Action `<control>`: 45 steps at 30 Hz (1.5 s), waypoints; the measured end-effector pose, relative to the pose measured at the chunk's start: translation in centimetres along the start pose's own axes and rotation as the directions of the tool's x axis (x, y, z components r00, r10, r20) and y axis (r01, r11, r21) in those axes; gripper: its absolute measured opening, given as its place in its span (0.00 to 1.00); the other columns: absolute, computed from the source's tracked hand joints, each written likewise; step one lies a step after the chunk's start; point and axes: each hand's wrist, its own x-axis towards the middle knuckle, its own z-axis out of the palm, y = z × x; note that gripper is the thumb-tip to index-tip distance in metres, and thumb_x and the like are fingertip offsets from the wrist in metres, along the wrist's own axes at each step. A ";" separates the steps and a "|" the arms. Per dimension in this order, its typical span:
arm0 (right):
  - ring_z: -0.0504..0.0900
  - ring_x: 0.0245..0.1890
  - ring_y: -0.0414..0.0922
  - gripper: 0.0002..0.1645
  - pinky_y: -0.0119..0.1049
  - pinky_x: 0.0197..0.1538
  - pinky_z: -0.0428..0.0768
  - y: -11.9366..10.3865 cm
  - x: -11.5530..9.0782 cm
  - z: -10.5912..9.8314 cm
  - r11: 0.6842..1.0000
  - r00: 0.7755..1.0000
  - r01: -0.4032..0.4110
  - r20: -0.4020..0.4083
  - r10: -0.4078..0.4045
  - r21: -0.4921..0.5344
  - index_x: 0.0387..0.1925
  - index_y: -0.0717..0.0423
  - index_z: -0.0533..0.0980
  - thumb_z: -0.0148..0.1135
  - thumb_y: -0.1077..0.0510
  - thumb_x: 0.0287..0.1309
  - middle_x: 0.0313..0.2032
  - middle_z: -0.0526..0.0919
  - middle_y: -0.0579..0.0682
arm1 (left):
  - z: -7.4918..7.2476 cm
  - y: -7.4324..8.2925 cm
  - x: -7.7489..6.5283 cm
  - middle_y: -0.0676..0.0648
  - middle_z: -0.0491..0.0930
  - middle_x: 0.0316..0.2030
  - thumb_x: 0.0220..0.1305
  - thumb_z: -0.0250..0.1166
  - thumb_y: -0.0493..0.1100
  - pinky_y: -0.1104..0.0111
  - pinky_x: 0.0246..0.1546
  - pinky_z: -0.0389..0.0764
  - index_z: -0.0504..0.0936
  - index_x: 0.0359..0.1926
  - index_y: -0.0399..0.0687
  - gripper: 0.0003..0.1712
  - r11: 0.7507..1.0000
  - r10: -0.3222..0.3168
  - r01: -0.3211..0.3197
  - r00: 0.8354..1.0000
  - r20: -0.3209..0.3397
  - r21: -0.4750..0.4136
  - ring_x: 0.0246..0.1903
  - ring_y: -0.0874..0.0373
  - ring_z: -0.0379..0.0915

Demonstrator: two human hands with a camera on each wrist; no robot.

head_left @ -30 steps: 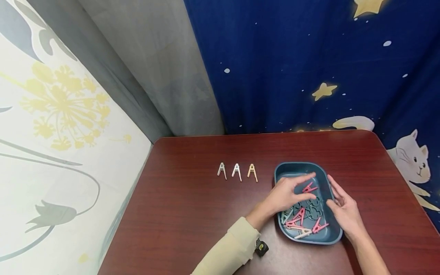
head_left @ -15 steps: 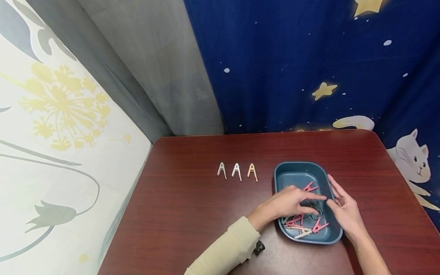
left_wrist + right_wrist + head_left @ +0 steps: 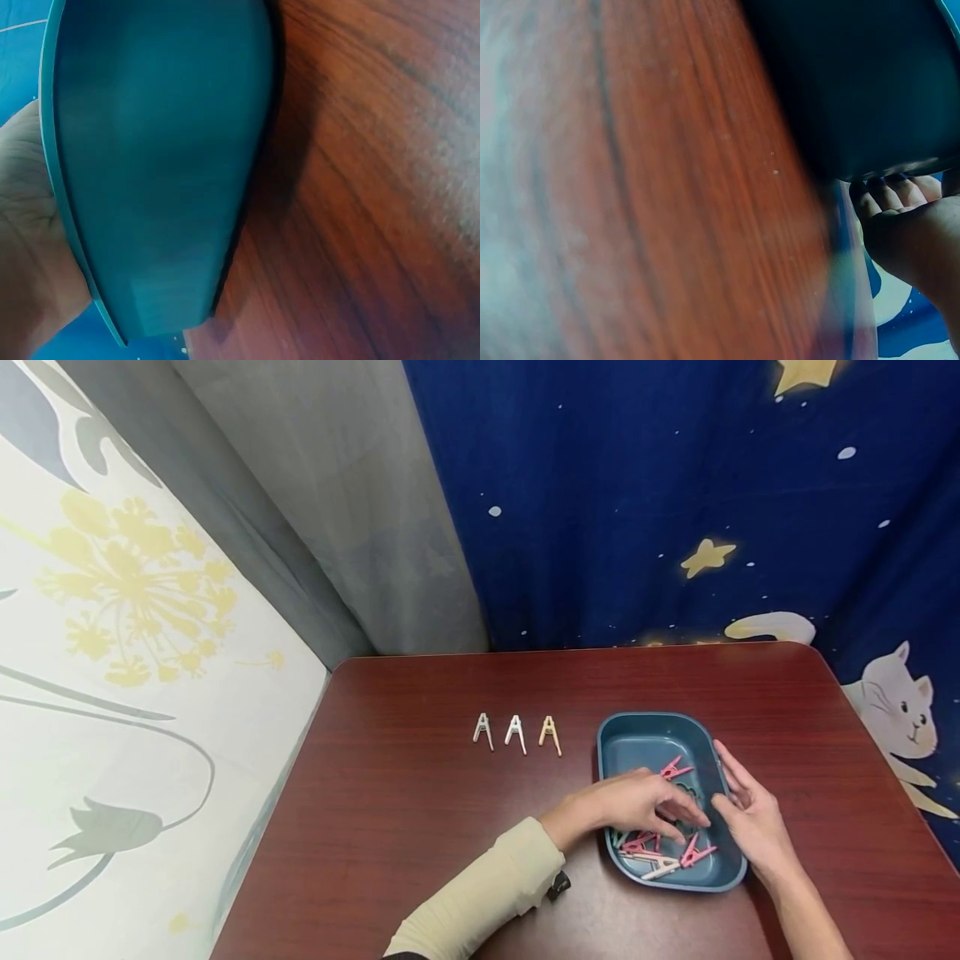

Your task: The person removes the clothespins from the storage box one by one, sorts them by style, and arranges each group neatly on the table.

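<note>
A blue tray stands on the table's right side, holding several clothespins. A pink clothespin lies towards its far end; another pink one and a whitish one lie near the front. My left hand reaches over the left rim, fingers bent loosely downward above dark green pieces it mostly covers. No held thing shows in it. Against the right rim, my right hand holds the tray, thumb at the edge. In the right wrist view, its fingers meet the tray's underside edge.
Left of the tray, a greyish clothespin, a white one and a yellowish one form a row on the brown table. Curtains hang behind the table; a patterned white panel borders its left.
My left hand has moved from the tray's upper part towards its middle and front, and its fingers now point lower. The right hand and the tray stay in place.
</note>
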 end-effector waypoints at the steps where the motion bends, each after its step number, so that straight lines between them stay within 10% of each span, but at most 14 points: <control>1: 0.73 0.59 0.19 0.46 0.13 0.54 0.70 0.0 0.0 0.0 1.000 1.000 0.004 0.000 -0.004 0.001 0.84 0.47 0.56 0.55 0.72 0.71 0.75 0.68 0.60 | 0.0 0.1 0.1 0.64 0.87 0.56 0.67 0.76 0.44 0.89 0.52 0.69 0.86 0.64 0.55 0.25 1.000 -0.005 0.005 1.000 0.024 -0.022 0.49 0.89 0.74; 8: 0.73 0.60 0.20 0.46 0.14 0.55 0.70 0.2 -0.1 0.3 0.999 1.000 0.023 0.003 -0.023 0.030 0.84 0.47 0.58 0.55 0.74 0.71 0.74 0.69 0.53 | 0.4 0.1 0.2 0.62 0.90 0.46 0.66 0.76 0.37 0.88 0.48 0.74 0.89 0.56 0.51 0.18 0.994 -0.020 0.034 0.991 0.135 -0.101 0.43 0.84 0.79; 45: 0.71 0.61 0.19 0.46 0.14 0.54 0.71 -0.1 -0.2 0.1 1.000 1.000 0.028 0.004 -0.028 0.000 0.84 0.47 0.57 0.55 0.73 0.71 0.75 0.66 0.64 | 1.1 0.5 0.8 0.73 0.84 0.37 0.59 0.82 0.49 0.88 0.47 0.67 0.89 0.48 0.63 0.16 0.981 -0.007 -0.054 0.951 0.308 0.188 0.40 0.86 0.75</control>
